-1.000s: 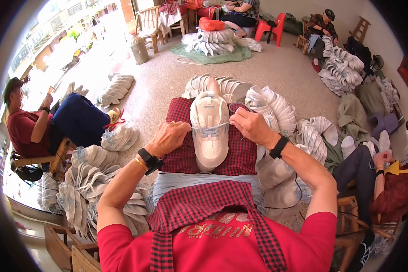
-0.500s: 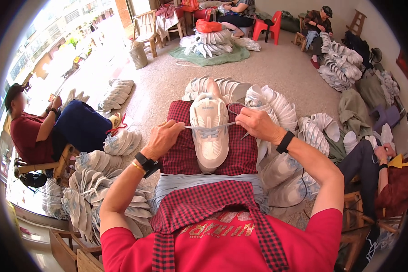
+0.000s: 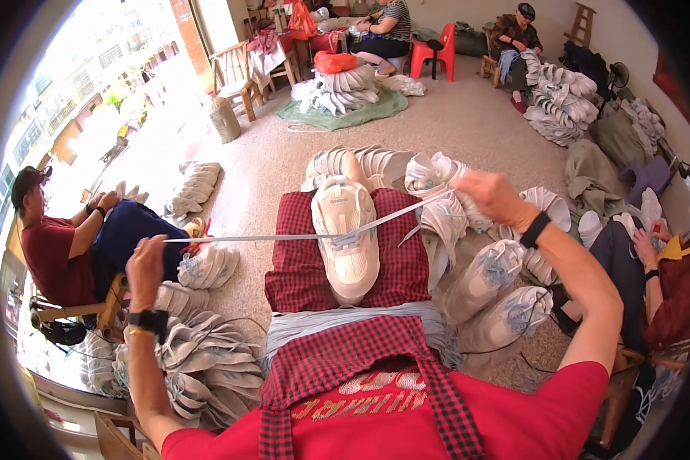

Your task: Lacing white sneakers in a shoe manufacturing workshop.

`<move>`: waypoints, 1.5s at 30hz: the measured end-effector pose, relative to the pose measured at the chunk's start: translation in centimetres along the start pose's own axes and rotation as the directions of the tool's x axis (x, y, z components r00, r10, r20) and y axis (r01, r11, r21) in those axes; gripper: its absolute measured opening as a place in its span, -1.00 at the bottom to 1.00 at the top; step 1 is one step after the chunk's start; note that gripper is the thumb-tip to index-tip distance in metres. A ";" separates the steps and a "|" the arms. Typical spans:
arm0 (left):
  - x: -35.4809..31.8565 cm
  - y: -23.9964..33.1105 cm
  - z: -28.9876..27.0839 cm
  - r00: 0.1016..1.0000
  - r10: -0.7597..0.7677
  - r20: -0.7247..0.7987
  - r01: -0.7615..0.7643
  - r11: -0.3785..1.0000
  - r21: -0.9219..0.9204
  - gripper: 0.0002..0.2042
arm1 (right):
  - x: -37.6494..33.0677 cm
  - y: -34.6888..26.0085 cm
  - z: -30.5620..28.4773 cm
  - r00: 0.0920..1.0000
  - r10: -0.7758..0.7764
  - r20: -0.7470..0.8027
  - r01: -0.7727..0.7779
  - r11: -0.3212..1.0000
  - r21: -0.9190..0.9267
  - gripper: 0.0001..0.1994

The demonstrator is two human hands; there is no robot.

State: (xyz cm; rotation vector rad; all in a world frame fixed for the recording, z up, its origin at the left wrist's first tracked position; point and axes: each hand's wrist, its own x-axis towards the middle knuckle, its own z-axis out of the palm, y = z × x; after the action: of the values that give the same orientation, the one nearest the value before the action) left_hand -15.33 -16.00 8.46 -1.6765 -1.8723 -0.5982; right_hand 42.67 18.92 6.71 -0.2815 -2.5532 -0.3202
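Amid shoe piles (image 3: 207,356), left hand (image 3: 145,270) and right hand (image 3: 492,201) pinch lace (image 3: 245,238) across checked cloth (image 3: 295,268).

Shoe (image 3: 349,264): matt, part smooth, part mesh-like. Lace (image 3: 245,238): flat woven cloth, matt. Apron (image 3: 345,343): matt cloth — shirt (image 3: 529,414) also cloth, with glittery print (image 3: 364,405). Red chair (image 3: 446,47): smooth glossy plastic. Slatted chair (image 3: 240,88): wood. Floor (image 3: 264,165): speckled, stone-like — low sheen.
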 end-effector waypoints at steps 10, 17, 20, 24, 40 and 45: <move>-8.4 -11.9 -13.8 0.937 -0.228 -0.264 0.301 0.911 0.281 -0.74 | -7.9 6.5 -16.2 0.934 0.329 -0.141 -0.358 0.845 -0.398 -0.75; -14.0 -17.0 -20.8 0.894 -0.155 -0.420 0.384 0.750 0.539 -0.70 | -12.5 8.3 -22.0 0.766 0.512 -0.389 -0.641 0.565 -0.519 -0.79; -13.4 -17.2 -20.5 0.847 -0.144 -0.511 0.448 0.711 0.542 -0.70 | -14.3 9.1 -24.3 0.784 0.383 -0.488 -0.621 0.491 -0.611 -0.78; -12.5 -16.3 -20.3 0.738 -0.098 -0.668 0.565 0.631 0.532 -0.70 | -16.4 9.3 -25.3 0.693 0.152 -0.704 -0.707 0.333 -0.624 -0.76; 1.9 14.7 8.4 0.875 -0.472 0.110 0.309 0.370 -0.876 -0.83 | 5.9 -13.0 7.3 0.800 0.597 0.060 -0.397 0.451 0.799 -0.90; 2.4 22.0 12.2 0.822 -0.359 0.441 0.507 0.109 -0.855 -0.83 | 7.6 -13.8 9.3 0.827 0.562 0.017 -0.362 0.510 0.780 -0.92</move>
State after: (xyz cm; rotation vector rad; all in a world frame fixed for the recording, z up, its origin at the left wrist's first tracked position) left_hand 4.98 -3.54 0.17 -1.6918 -2.2453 -2.4129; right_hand 28.12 9.51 0.86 -0.5428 -2.0136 0.8832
